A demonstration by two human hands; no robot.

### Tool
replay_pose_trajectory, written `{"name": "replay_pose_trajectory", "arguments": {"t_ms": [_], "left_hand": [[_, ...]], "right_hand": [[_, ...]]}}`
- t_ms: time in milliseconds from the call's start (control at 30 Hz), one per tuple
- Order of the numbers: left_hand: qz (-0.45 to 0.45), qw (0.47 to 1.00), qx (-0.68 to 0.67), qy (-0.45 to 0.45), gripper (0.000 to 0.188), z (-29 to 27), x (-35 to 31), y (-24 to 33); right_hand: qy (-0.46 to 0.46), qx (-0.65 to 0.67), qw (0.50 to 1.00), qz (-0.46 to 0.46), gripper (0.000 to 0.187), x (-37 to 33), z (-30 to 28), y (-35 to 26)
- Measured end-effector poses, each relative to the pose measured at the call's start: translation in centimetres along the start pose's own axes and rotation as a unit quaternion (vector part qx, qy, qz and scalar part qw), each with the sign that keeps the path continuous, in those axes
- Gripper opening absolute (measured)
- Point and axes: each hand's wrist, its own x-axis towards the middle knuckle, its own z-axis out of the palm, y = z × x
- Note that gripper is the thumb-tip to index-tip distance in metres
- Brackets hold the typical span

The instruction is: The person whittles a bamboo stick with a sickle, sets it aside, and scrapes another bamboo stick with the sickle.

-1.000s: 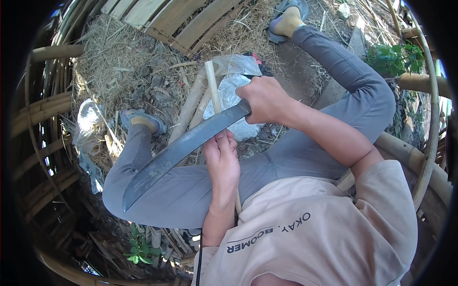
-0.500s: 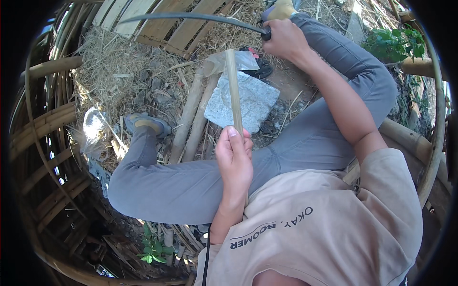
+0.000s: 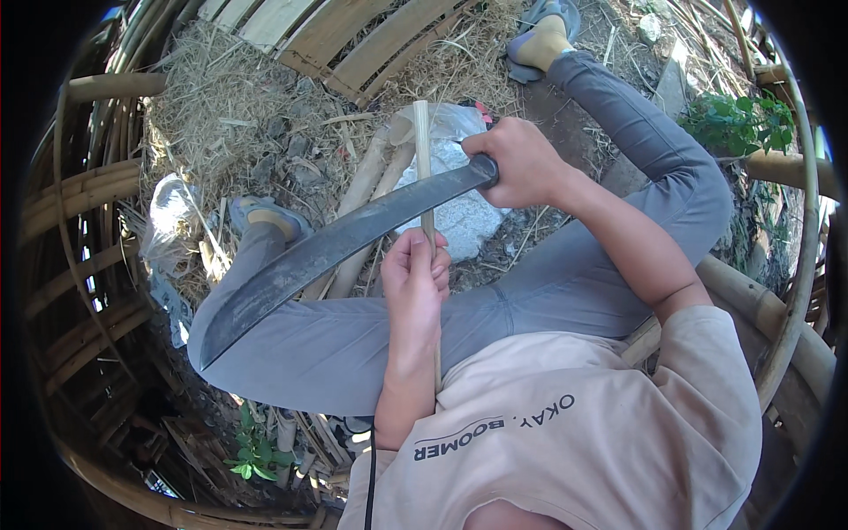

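My left hand (image 3: 415,269) is closed round a thin, pale bamboo stick (image 3: 423,141), which points away from me with its far end free. My right hand (image 3: 519,168) grips a machete (image 3: 327,243) by its dark handle, mostly hidden in the fist. The long dark blade lies slantwise across the view, its tip near my left knee. It crosses the stick just beyond my left fingers; whether it touches the stick I cannot tell. Behind the stick and blade sits a rough pale stone block (image 3: 464,216) on the ground, partly covered by them.
Two round poles (image 3: 358,190) lie left of the stone, near crumpled clear plastic (image 3: 450,121). Dry straw (image 3: 212,115) covers the ground, with a slatted wooden pallet (image 3: 353,53) beyond. My bent legs frame the stone. Bamboo railings (image 3: 768,300) stand at both sides.
The machete has swung down and toward me, from pointing left beyond the stick to lying across it. My right hand came nearer; my left hand and the stick shifted slightly left.
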Motion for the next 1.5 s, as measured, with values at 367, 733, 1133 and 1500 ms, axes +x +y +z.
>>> {"name": "replay_pose_trajectory", "arguments": {"t_ms": [367,733,1133,1500], "left_hand": [[0.060,0.994,0.089,0.028,0.025,0.7,0.3,-2.6],[0.045,0.997,0.058,-0.002,0.023,1.3,0.2,-2.5],[0.000,1.000,-0.016,-0.002,0.024,0.7,0.4,-1.6],[0.066,0.989,0.126,0.032,0.026,0.2,1.1,-4.1]], "right_hand": [[-0.070,-0.010,0.995,0.063,0.020,-0.5,1.5,-0.8],[0.010,-0.086,0.994,0.069,0.021,0.2,-0.3,3.4],[-0.004,-0.003,0.999,0.046,0.014,-0.6,0.3,0.8],[-0.099,-0.027,0.992,0.075,0.017,-0.5,2.7,-0.1]]}}
